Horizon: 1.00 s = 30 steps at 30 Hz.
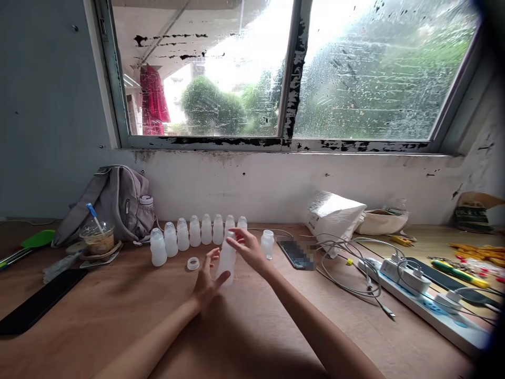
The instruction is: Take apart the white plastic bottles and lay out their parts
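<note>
A frosted white baby bottle (226,262) stands slightly tilted between my two hands, over the middle of the table. My left hand (205,278) wraps its lower part, thumb across the near side. At the top, my right hand (249,247) has its fingers closed around the bottle's upper end; what exactly they pinch is partly hidden. Behind, a row of several similar capped bottles (182,235) runs along the table. A white screw ring (193,263) lies left of my left hand. To the right of my hands stands a bottle without a cap (267,245).
On the brown table (252,337), a phone (295,253), looped cables (347,268) and a power strip (426,302) lie to the right. A white plastic package (335,216) leans at the wall. Leftward are a grey backpack (118,202), a drink cup (98,239) and a black flat strip (39,300).
</note>
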{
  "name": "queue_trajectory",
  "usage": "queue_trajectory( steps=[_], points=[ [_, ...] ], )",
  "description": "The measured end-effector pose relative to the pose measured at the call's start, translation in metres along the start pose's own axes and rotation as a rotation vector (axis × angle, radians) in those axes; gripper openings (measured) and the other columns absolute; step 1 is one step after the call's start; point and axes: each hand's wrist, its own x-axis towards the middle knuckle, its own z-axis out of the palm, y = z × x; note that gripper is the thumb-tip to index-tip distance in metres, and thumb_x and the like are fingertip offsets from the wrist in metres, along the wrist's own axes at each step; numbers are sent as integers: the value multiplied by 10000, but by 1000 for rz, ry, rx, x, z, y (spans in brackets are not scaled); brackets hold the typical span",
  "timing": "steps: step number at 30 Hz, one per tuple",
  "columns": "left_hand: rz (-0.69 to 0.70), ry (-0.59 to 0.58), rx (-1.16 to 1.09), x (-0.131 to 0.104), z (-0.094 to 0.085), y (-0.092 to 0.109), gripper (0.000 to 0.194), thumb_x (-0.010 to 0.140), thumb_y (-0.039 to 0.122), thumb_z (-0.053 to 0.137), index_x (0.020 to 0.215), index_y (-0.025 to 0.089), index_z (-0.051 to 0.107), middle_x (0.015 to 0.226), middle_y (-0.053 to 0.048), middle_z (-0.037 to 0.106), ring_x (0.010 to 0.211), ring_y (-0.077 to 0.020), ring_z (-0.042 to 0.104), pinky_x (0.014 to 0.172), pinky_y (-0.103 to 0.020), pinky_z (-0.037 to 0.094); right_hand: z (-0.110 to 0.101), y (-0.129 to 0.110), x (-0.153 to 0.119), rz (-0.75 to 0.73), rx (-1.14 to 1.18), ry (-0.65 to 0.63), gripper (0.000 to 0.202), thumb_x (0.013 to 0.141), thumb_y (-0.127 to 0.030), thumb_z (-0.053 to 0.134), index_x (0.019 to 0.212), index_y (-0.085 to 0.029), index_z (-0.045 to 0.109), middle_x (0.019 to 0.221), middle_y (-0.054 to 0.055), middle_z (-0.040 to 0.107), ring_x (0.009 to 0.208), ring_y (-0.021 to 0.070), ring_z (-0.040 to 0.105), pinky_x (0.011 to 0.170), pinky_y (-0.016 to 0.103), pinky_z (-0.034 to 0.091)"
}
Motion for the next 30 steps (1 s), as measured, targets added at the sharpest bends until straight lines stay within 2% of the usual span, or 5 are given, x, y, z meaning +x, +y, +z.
queue_trajectory(
  steps=[3,7,16,21,30],
  points=[
    [-152,-3,-204,-7,13,8,455,728,387,553,1105,168,419,1010,-86,562,891,-211,544,735,-311,424,24,-3,-11,90,171,-83,281,724,-404,546,900,-184,555,734,4,561,686,135,523,609,239,421],
    [-332,13,-404,-8,21,9,393,687,352,591,1010,154,486,945,-88,597,788,-205,576,648,-280,434,49,6,-23,260,324,-69,299,683,-425,585,860,-195,510,692,-20,546,661,131,523,593,238,419],
    [-583,-110,-517,-2,23,10,227,637,339,616,640,121,555,505,-1,534,429,-110,475,452,-229,352,42,11,-21,430,501,-62,291,681,-425,577,845,-190,526,686,-9,560,586,116,496,502,212,365],
    [-595,-91,-543,-3,26,8,207,617,323,623,639,133,544,500,-1,536,417,-113,478,439,-228,353,44,12,-22,430,509,-59,259,695,-402,564,834,-190,514,679,-18,531,582,104,472,502,203,349],
    [-474,-64,-467,-3,29,0,185,651,325,590,678,145,558,508,4,539,449,-119,473,470,-233,354,51,12,-19,417,444,-9,241,702,-402,545,821,-198,499,664,-25,510,604,115,474,525,212,364]
  ],
)
